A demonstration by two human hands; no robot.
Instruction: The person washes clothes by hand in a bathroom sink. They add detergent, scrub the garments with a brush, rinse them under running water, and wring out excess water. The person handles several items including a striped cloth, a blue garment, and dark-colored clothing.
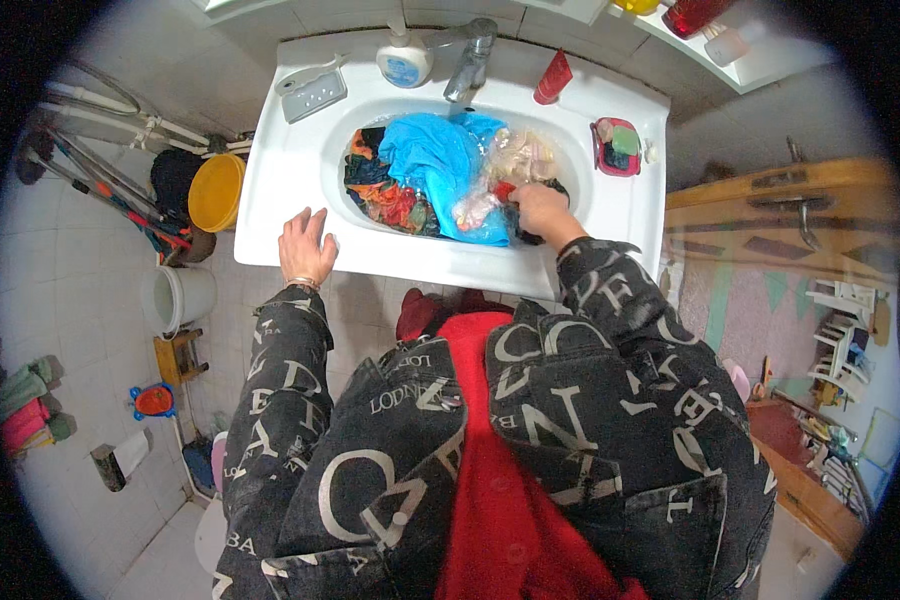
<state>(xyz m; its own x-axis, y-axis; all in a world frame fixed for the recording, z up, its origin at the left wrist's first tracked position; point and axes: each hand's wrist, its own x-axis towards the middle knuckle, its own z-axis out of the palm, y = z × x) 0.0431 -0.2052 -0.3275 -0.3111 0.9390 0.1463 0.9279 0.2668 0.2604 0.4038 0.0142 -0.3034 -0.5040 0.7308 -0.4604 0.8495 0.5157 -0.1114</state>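
Observation:
A white washbasin [270,217] stands before me with wet clothes and water in its bowl. In the middle lies a bright blue cloth [427,150], and a dark garment with orange patterning [394,202] is bunched at its left. Toward the right are a pale cream cloth [521,154] and a dark cloth [529,231]. My right hand [544,212] reaches into the bowl's right side, its fingers closed around a small red cloth [504,191]. On the basin's front left rim rests my left hand [306,247], fingers spread, holding nothing.
Along the basin's back stand a soap dispenser [405,64], a chrome faucet [471,60] and a red tube [553,77]. A grey soap dish [313,96] sits left; a red dish with soap bars [616,146] sits right. Buckets, yellow [216,193] and white [180,300], are at left. A wooden door [780,202] is right.

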